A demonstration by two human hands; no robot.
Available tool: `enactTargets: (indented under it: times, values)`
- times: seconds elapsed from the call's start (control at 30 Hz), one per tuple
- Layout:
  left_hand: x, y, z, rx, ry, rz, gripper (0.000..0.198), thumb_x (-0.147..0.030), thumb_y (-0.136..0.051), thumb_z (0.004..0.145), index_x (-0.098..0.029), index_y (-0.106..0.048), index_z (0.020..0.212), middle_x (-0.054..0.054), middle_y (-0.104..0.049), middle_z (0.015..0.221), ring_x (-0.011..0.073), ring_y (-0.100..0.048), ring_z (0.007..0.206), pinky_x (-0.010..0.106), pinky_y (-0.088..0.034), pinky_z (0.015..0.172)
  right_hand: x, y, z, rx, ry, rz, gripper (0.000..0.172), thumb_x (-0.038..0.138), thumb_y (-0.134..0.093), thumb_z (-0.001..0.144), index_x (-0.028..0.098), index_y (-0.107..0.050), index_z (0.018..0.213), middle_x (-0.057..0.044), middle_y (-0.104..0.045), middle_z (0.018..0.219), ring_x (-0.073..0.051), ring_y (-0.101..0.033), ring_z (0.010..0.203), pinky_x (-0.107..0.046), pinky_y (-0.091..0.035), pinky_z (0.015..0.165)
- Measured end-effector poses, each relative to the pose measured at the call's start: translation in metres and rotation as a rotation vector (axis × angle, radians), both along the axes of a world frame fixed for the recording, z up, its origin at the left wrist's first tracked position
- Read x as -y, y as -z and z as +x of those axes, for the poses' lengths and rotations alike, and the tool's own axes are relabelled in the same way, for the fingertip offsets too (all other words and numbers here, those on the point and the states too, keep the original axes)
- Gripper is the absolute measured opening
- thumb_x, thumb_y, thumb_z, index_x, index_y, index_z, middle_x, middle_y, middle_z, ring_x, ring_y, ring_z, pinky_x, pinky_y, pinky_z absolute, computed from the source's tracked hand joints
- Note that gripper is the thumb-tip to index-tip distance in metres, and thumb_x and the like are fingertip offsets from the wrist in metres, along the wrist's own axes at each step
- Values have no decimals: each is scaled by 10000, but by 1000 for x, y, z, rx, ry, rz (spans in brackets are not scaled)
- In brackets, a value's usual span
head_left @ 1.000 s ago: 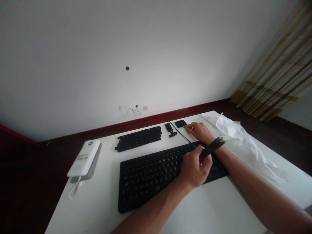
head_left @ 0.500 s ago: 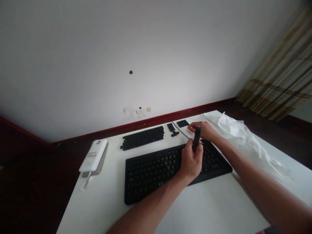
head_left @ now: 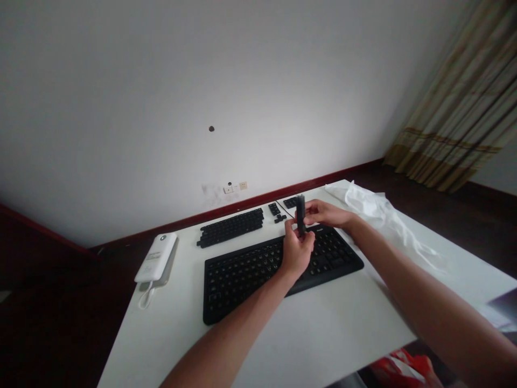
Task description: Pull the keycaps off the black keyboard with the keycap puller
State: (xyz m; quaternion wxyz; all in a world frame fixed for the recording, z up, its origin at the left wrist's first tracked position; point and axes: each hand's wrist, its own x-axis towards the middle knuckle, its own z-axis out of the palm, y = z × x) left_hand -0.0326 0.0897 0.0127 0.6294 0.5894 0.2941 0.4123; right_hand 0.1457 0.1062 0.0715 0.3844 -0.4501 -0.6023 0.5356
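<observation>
A dark brush-like tool (head_left: 301,214) stands upright in my left hand (head_left: 298,249), whose fingers are wrapped round its lower part. My right hand (head_left: 325,213) has its fingers at the right side of the same tool, pinched near it; whether they grip the tool or something small is unclear. Both hands are above a black keyboard base (head_left: 242,280) with its keycaps off in many places. Behind it lie a block of black keycaps (head_left: 231,227), a smaller group (head_left: 274,209), arrow-shaped keys (head_left: 280,218) and another group (head_left: 290,202) partly behind my hands.
A white power bank (head_left: 157,257) with a looped cable rests on a phone-like slab at the left of the white table (head_left: 169,334). Crumpled white plastic (head_left: 379,213) lies at the right. Something red (head_left: 406,369) is below the front edge.
My right hand has come in from beyond the tool to its side, beside my left hand. The view has shifted slightly, and the red thing below the table edge now shows.
</observation>
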Motion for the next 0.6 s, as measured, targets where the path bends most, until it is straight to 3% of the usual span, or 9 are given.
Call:
enactTargets:
  times: [0.1, 0.17, 0.3, 0.43, 0.6]
  values:
    - [4, -1, -3, 71, 48, 24, 397, -197, -647, 891, -218, -408, 1207, -97, -528, 721, 76, -521, 537, 193, -414, 541, -4, 11, 16, -174, 199, 30, 449, 510, -868, 720, 178, -699, 971, -36, -704, 892, -179, -648, 786, -312, -528, 769]
    - [7, -1, -4, 68, 49, 64, 391, -201, -653, 898, -216, -420, 1212, -93, -530, 721, 79, -515, 542, 203, -411, 554, -6, 18, 27, -269, 257, 33, 411, 493, -860, 740, 192, -687, 961, -30, -690, 885, -172, -638, 774, -312, -525, 760]
    - [9, -1, -5, 56, 23, 108, 338, -277, -661, 944, -222, -444, 1198, -85, -532, 700, 84, -492, 554, 216, -400, 586, -9, 27, 38, -425, 207, 19, 320, 410, -884, 757, 209, -695, 919, -27, -693, 886, -164, -631, 788, -286, -500, 719]
    - [9, -1, -5, 108, 37, 82, 286, -455, -597, 1010, -221, -480, 1125, -88, -474, 667, 82, -448, 522, 220, -371, 547, -9, 27, 33, -432, 151, -18, 283, 378, -890, 773, 229, -730, 952, -32, -722, 954, -172, -642, 829, -297, -509, 749]
    - [8, -5, -5, 151, 58, 103, 436, -627, -536, 1008, -195, -527, 950, -67, -441, 667, 70, -410, 511, 217, -325, 500, -5, 22, 24, -413, 62, -57, 255, 369, -879, 793, 225, -748, 959, -37, -735, 977, -169, -640, 817, -292, -510, 735]
